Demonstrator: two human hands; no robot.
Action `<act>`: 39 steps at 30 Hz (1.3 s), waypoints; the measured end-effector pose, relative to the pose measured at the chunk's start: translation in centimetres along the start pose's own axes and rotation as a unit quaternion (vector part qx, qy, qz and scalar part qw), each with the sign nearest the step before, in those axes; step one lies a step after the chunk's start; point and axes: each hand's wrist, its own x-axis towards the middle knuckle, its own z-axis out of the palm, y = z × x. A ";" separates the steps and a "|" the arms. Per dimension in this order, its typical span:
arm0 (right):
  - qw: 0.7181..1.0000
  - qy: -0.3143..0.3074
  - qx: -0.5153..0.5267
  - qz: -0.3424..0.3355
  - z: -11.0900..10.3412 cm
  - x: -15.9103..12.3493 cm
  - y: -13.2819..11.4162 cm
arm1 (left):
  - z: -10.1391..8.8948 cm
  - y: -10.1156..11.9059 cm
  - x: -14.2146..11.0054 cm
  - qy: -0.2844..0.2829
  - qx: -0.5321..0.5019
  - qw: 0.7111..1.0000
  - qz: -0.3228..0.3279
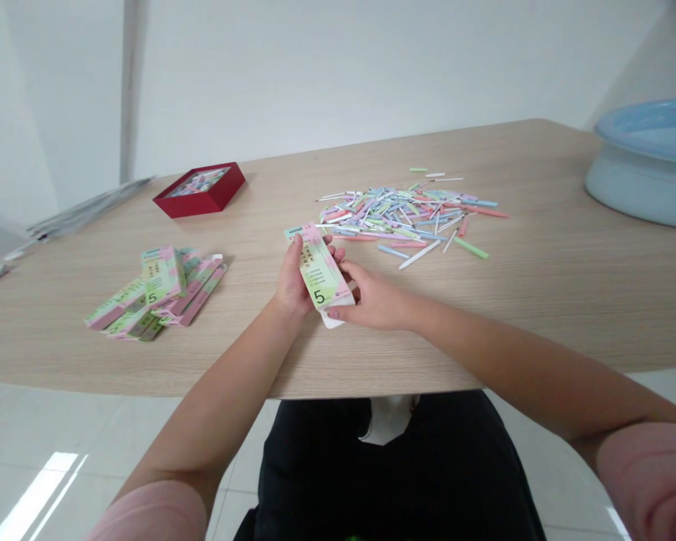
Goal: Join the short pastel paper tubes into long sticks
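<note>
A small pink and green cardboard box [319,264], printed with a large 5, is held over the table near its front edge. My left hand [294,279] wraps round its left side, thumb on the printed face. My right hand [375,299] pinches the box's lower end, where a white flap [331,321] sticks out. Whatever is inside the box is hidden. To the left lies a pile of similar pink and green boxes [163,278], stacked loosely across each other. Beyond my hands spreads a heap of pastel pens [399,214], some with caps and some loose parts.
At the back left stands a red box [214,197] with pastel items inside. A large light-blue basin [642,180] sits at the right end of the wooden table [552,300]. Grey strips [90,207] lie along the left edge, and a wall rises behind the table.
</note>
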 end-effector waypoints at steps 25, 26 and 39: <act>0.913 0.028 -0.365 -0.180 -2.3 -0.3 -0.9 | 0.3 -1.0 0.4 0.039 -0.039 0.997 -0.062; 0.905 0.022 -0.375 -0.198 -2.3 -0.3 -0.8 | 0.3 -1.1 0.4 0.044 -0.042 0.996 -0.064; 0.905 0.031 -0.351 -0.238 -1.9 -0.2 -0.8 | 0.0 -1.4 0.5 0.051 -0.033 0.993 -0.097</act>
